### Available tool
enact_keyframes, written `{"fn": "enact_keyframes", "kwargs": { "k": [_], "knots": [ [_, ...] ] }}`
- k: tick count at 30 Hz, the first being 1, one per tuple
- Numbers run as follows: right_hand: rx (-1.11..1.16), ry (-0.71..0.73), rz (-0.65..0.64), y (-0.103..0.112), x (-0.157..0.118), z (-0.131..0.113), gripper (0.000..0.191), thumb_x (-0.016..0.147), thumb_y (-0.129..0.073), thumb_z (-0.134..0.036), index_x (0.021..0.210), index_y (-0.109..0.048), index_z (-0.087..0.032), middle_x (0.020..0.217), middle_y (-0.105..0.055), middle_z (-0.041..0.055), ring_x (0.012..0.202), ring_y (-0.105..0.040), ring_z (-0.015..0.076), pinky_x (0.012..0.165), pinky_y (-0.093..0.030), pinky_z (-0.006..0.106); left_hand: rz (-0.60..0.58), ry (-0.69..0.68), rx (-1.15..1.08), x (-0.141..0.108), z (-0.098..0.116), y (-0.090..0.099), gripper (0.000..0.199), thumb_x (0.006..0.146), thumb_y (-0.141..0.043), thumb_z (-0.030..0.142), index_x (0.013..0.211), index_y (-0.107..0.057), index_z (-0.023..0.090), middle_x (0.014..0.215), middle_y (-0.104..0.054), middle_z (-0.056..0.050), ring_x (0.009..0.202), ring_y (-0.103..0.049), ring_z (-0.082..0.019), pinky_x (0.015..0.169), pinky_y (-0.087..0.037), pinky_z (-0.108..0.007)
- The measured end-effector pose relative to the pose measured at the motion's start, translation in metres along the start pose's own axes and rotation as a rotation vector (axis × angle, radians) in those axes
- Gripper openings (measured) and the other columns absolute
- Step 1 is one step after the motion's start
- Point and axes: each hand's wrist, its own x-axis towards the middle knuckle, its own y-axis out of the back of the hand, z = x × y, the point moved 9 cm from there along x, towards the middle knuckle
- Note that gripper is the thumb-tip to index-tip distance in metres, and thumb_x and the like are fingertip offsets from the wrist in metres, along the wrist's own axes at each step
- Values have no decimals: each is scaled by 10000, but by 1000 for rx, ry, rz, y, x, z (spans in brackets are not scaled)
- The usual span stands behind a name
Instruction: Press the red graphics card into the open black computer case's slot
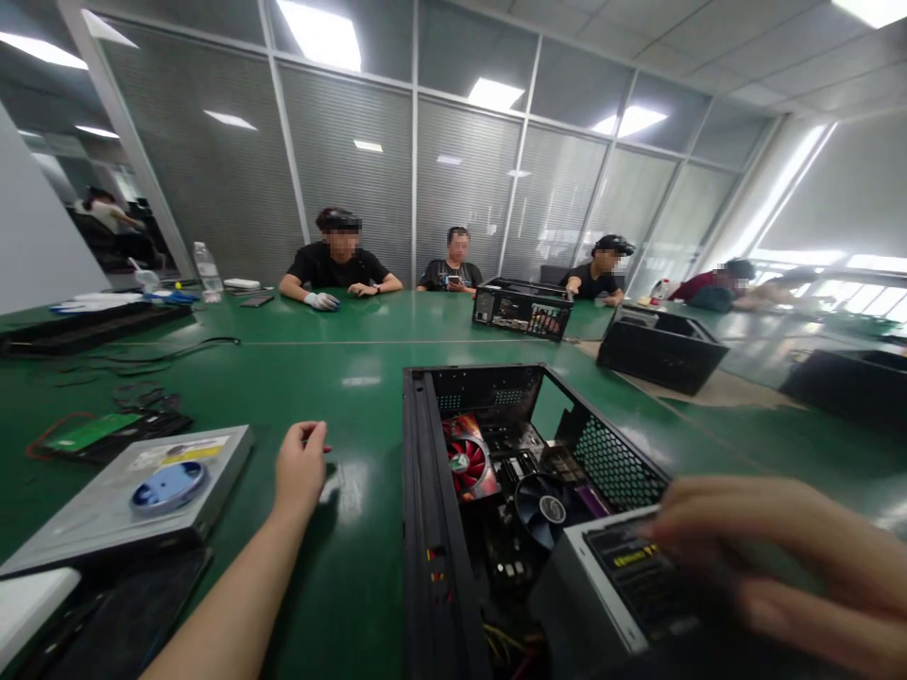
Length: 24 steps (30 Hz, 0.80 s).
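Power supply point(591, 595) is seen at the near end of the case point(436, 501), laid open side up, presumably for access. It is partly covered by the right hand point(829, 557), grip too blurred to tell; the left hand point(301, 467) is held half-curled, seemingly empty.

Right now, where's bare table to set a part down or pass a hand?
Bare green table: the strip between the left hand and the computer case, and the stretch beyond, up to the co-worker's gloved hand. Crowded: left, with the metal drive, blue ring and circuit board; also inside the case, around its fans, and at the power supply by the right hand.
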Motion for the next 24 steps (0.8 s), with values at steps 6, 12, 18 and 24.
{"fn": "enact_keyframes", "kwargs": {
  "k": [6, 12, 18, 24],
  "knots": [
    [-179, -136, -537, -92, 120, -6, 488, 891, -513, -647, 916, -761, -227, 853, -739, 116, 743, -686, 267, 652, -529, 378, -30, -13, 26, 7, -7, 0, 378, 832, -541, 545, 985, -618, 208, 956, -683, -25, 722, -647, -174, 616, -455, -269],
    [-435, -160, -748, -198, 172, 13, 686, 901, -420, -715, 811, -747, -118, 870, -730, 207, 867, -708, 324, 701, -515, 362, -99, -17, 68, 4, -5, -6, 382, 831, -536, 555, 954, -632, 207, 896, -679, -32, 748, -645, -201, 607, -456, -282],
    [-124, -376, -728, -213, 161, 23, 439, 781, -719, -568, 799, -690, -130, 866, -717, 142, 828, -691, 283, 634, -491, 307, -99, -15, 78, -1, 0, -10, 361, 842, -528, 538, 946, -628, 207, 848, -659, -21, 733, -640, -194, 615, -452, -285],
    [351, -562, -564, -199, 160, 22, 401, 779, -753, -405, 1055, -606, -154, 917, -710, 57, 713, -650, 170, 537, -464, 243, -83, -9, 42, 5, -11, -10, 369, 827, -551, 552, 949, -622, 210, 874, -672, -14, 721, -647, -184, 622, -455, -282]
  ]
}}
